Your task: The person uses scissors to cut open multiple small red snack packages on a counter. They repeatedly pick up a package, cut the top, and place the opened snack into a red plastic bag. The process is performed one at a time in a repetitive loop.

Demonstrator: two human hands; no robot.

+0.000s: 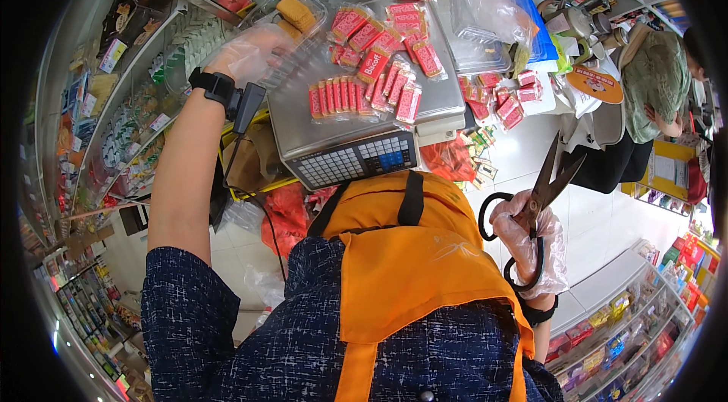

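Observation:
My left hand (pixel 256 55), in a clear plastic glove, is at the near side of a clear plastic container (pixel 321 12). Tan biscuits (pixel 296 13) lie inside the container; whether my fingers grip its rim is hard to see. Beside it, several red-and-tan Biscoff biscuit packets (pixel 372 64) are spread over the metal platform (pixel 301 123) of a weighing scale. A row of them stands on edge near the front. My right hand (pixel 523 237), also gloved, holds black-handled scissors (pixel 534 206) around the pivot, off to the right of the scale, blades spread and pointing away from me.
The scale's keypad (pixel 358 160) faces me. More packets (pixel 509 103) and clear containers (pixel 483 15) are to the right. Snack shelves (pixel 131 112) rise on the left. Red plastic bags (pixel 284 217) hang or lie below. A person in a green top (pixel 654 83) is at the far right.

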